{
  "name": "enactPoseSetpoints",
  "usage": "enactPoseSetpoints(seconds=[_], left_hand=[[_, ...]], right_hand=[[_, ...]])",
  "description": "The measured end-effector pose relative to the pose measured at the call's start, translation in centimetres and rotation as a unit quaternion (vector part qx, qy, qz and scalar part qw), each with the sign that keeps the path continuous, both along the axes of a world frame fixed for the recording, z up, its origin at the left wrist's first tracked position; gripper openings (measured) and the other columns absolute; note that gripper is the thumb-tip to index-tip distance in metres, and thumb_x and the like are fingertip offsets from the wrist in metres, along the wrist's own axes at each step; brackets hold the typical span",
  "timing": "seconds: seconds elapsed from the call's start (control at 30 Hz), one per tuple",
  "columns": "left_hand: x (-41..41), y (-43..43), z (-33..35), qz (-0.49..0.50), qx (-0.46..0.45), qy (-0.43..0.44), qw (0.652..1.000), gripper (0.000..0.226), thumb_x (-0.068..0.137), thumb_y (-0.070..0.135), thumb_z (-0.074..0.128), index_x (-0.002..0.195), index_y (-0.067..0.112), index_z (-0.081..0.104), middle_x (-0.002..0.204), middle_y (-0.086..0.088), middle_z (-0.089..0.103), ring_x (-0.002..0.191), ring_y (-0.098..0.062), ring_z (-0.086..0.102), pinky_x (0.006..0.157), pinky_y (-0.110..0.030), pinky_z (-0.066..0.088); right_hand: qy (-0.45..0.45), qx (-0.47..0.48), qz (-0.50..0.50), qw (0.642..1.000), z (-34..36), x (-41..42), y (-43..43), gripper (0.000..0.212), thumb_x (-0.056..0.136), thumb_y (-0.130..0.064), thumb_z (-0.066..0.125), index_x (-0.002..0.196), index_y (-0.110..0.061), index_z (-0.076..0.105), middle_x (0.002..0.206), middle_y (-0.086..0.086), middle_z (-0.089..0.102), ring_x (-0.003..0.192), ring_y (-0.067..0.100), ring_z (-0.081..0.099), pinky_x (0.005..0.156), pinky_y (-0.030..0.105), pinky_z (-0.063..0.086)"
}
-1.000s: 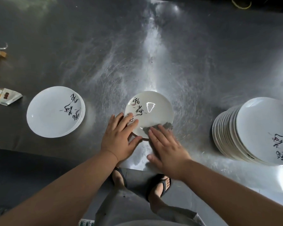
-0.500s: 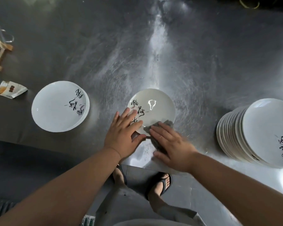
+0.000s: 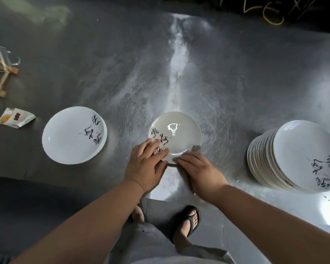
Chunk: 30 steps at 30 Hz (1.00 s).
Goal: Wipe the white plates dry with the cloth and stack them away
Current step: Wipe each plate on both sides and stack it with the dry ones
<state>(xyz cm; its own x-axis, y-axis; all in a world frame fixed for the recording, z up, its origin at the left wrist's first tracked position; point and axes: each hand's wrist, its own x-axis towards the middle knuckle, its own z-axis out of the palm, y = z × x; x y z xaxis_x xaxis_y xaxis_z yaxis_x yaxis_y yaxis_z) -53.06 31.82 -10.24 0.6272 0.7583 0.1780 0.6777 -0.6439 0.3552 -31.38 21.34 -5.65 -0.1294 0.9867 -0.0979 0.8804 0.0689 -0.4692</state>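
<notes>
Head view: plate (image 3: 176, 134) flat on the steel table (image 3: 179, 73), glare patch near its middle. Left hand (image 3: 145, 168) spread flat, fingers straight, pressing down on the plate's near-left rim. Right hand (image 3: 200, 172) likewise flat, pressing the grey cloth (image 3: 195, 148) against the plate's near-right rim, with only a corner of cloth in sight beyond the fingers.

Judged mid-wipe. Best done with steady left-hand pressure to stop any skating on the steel, sweeping the cloth round the rim, then across the middle.

Low stack (image 3: 71, 136) well left of the plate, tall leaning stack (image 3: 293, 159) well right of it — bare steel between on both sides and beyond. Table edge close behind the plate on the body side — better not to drag the plate that way.
</notes>
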Motion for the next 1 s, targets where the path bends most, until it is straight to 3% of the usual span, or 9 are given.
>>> enactPoseSetpoints(seconds=[0.13, 0.27, 0.37, 0.47, 0.6, 0.7, 0.8, 0.9, 1.0], left_hand=[[-0.1, 0.1, 1.2, -0.002, -0.027, 0.044, 0.999, 0.038, 0.102, 0.044, 0.047, 0.132, 0.037, 0.069, 0.153, 0.004, 0.054, 0.148, -0.025, 0.035, 0.119, -0.042, 0.024], [1.6, 0.8, 5.4, 0.151, -0.196, -0.058, 0.967, 0.041, 0.105, 0.042, 0.044, 0.143, 0.033, 0.053, 0.128, 0.010, 0.066, 0.126, -0.023, 0.056, 0.106, -0.041, 0.037], [3.2, 4.2, 8.5, 0.314, -0.451, -0.100, 0.830, 0.050, 0.107, 0.043, 0.048, 0.148, 0.015, 0.049, 0.120, -0.008, 0.073, 0.099, -0.024, 0.073, 0.083, -0.036, 0.054], [4.1, 7.3, 10.0, 0.362, -0.620, -0.105, 0.688, 0.047, 0.104, 0.056, 0.044, 0.114, 0.015, 0.066, 0.088, -0.010, 0.079, 0.055, -0.020, 0.064, 0.049, -0.023, 0.038], [3.9, 9.4, 11.3, 0.377, -0.692, -0.163, 0.594, 0.078, 0.096, 0.082, 0.025, 0.111, 0.015, 0.062, 0.098, -0.021, 0.078, 0.089, -0.032, 0.074, 0.060, -0.030, 0.051], [3.4, 10.1, 12.1, 0.367, -0.709, -0.277, 0.536, 0.065, 0.102, 0.072, 0.035, 0.119, 0.013, 0.056, 0.104, -0.025, 0.077, 0.100, -0.036, 0.075, 0.079, -0.042, 0.059], [2.6, 10.1, 13.0, 0.324, -0.690, -0.348, 0.546, 0.012, 0.108, 0.021, 0.055, 0.117, 0.017, 0.060, 0.104, -0.013, 0.074, 0.090, -0.028, 0.071, 0.068, -0.040, 0.056], [1.8, 10.2, 14.1, 0.268, -0.682, -0.388, 0.560, 0.032, 0.104, 0.007, 0.056, 0.128, 0.029, 0.060, 0.115, -0.009, 0.074, 0.095, -0.029, 0.072, 0.067, -0.040, 0.056], [1.4, 9.8, 16.2, 0.227, -0.685, -0.397, 0.568, 0.032, 0.105, 0.006, 0.053, 0.132, 0.019, 0.064, 0.115, -0.009, 0.077, 0.093, -0.026, 0.076, 0.068, -0.040, 0.059]], right_hand=[[0.159, -0.111, -0.288, 0.938, 5.1, 1.9, 2.4, 0.031, 0.091, -0.012, 0.043, 0.094, -0.020, 0.073, 0.072, -0.011, 0.072, 0.068, 0.020, 0.071, 0.056, 0.026, 0.052], [0.139, -0.247, -0.405, 0.869, 5.9, 4.3, 4.7, 0.033, 0.098, -0.028, 0.048, 0.129, -0.023, 0.058, 0.102, 0.003, 0.067, 0.088, 0.024, 0.062, 0.077, 0.033, 0.046], [0.163, -0.297, -0.425, 0.840, 5.2, 4.6, 7.2, 0.040, 0.098, -0.048, 0.051, 0.115, -0.014, 0.065, 0.095, 0.004, 0.070, 0.087, 0.024, 0.065, 0.085, 0.036, 0.051], [0.204, -0.324, -0.435, 0.815, 4.8, 4.1, 9.3, 0.067, 0.095, -0.069, 0.043, 0.108, -0.010, 0.073, 0.100, 0.008, 0.075, 0.095, 0.029, 0.071, 0.095, 0.041, 0.056], [0.212, -0.307, -0.485, 0.791, 6.1, 2.6, 9.5, 0.082, 0.102, -0.072, 0.020, 0.122, -0.010, 0.070, 0.125, 0.018, 0.068, 0.116, 0.034, 0.065, 0.105, 0.044, 0.049], [0.316, -0.220, -0.511, 0.769, 7.4, 1.8, 7.7, 0.074, 0.102, -0.071, 0.020, 0.106, -0.024, 0.076, 0.108, 0.011, 0.076, 0.105, 0.031, 0.070, 0.103, 0.048, 0.052], [0.373, -0.153, -0.514, 0.757, 9.0, 1.3, 6.0, 0.067, 0.097, -0.076, 0.032, 0.090, -0.027, 0.077, 0.093, 0.004, 0.078, 0.096, 0.027, 0.073, 0.096, 0.048, 0.056], [0.246, -0.153, -0.457, 0.841, 11.5, 1.4, 5.0, 0.040, 0.103, -0.060, 0.043, 0.093, -0.027, 0.064, 0.086, 0.001, 0.073, 0.078, 0.033, 0.072, 0.073, 0.044, 0.060], [0.196, -0.126, -0.479, 0.846, 13.4, 2.2, 4.7, 0.024, 0.100, -0.047, 0.057, 0.110, -0.026, 0.061, 0.088, -0.004, 0.072, 0.074, 0.026, 0.072, 0.064, 0.034, 0.056]])
